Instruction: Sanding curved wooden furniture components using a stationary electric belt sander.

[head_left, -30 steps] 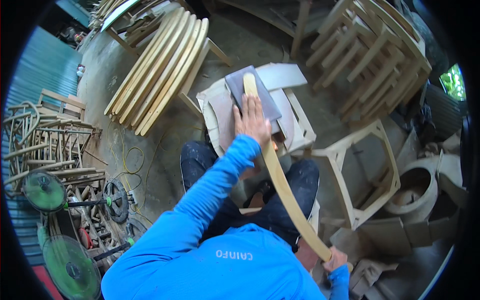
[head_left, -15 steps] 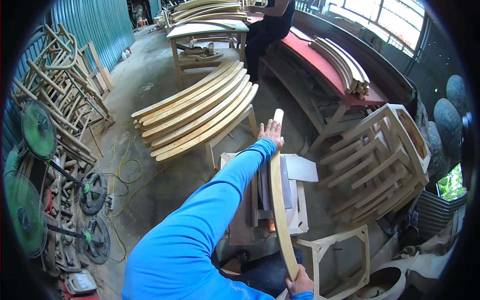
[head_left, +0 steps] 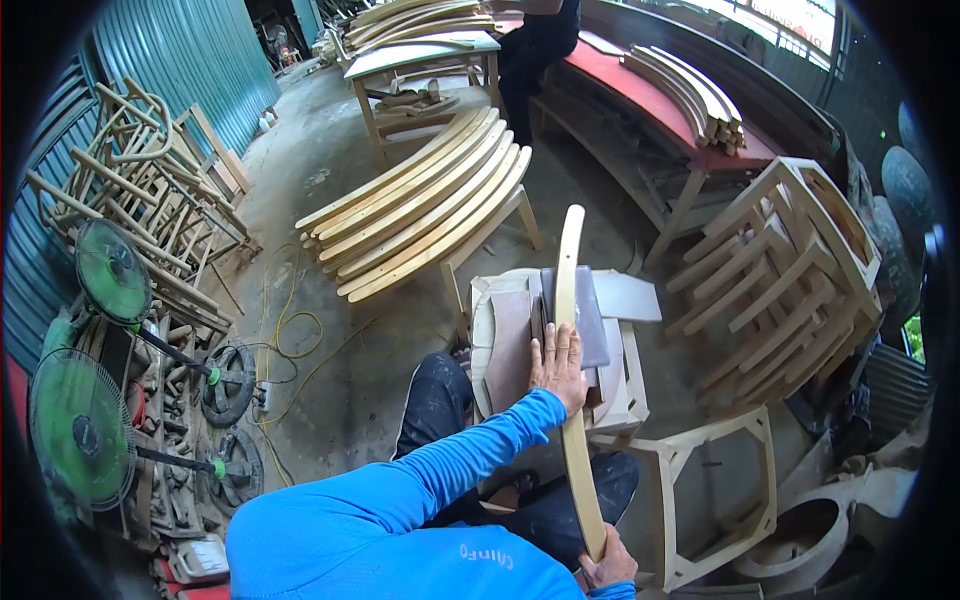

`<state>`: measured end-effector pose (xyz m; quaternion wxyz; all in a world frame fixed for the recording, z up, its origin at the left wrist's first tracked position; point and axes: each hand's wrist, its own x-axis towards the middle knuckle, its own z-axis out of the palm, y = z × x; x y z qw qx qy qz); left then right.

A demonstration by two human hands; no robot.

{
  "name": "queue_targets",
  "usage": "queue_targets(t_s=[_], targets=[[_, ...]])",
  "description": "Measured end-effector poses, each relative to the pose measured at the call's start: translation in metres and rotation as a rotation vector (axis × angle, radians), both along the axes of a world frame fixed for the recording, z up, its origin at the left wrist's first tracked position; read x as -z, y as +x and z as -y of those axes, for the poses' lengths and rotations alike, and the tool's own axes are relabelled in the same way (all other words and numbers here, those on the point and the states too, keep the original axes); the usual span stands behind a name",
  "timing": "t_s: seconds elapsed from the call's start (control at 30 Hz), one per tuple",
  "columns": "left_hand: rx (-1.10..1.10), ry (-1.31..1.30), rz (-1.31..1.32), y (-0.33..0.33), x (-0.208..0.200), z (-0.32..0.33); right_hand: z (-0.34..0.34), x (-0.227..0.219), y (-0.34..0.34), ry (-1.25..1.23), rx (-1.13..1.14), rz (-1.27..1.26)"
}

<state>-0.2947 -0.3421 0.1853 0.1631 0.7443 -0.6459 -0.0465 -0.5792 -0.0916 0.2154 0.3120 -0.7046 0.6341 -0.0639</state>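
Observation:
A long curved wooden slat (head_left: 578, 465) stretches away from me across a low work stand (head_left: 628, 395). My right hand (head_left: 610, 562) grips its near end, thumb and fingers wrapped round the wood. About midway along, my left hand (head_left: 560, 370) lies flat on top of it, fingers stretched out and pointing away. Under the slat is a grey pad (head_left: 594, 335), with a brown sheet (head_left: 507, 340) to its left and a pale flat sheet (head_left: 630, 297) to its right. The slat's far tip sticks out past the stand.
Several similar slats (head_left: 420, 210) rest on a low trestle ahead left. Stacked wooden frames (head_left: 790, 290) stand right, a hexagonal frame (head_left: 665, 520) near my knee. Two green fans (head_left: 85, 430) are left. Yellow cord (head_left: 300, 318) crosses the floor. A person (head_left: 535, 50) is behind.
My left hand has slid back along the slat from near its far end to about its middle. The right hand keeps hold of the near end. The view has shifted slightly.

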Motion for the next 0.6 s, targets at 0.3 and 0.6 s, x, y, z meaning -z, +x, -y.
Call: queue_targets(t_s=[0.3,0.6], targets=[[0.050,-0.063,0.070,0.033,0.001,0.091,-0.036,-0.020,-0.037,-0.168,-0.008,-0.054],[0.146,-0.062,0.028,0.080,0.000,0.215,0.060,-0.011,0.050,-0.478,-0.086,0.026]])
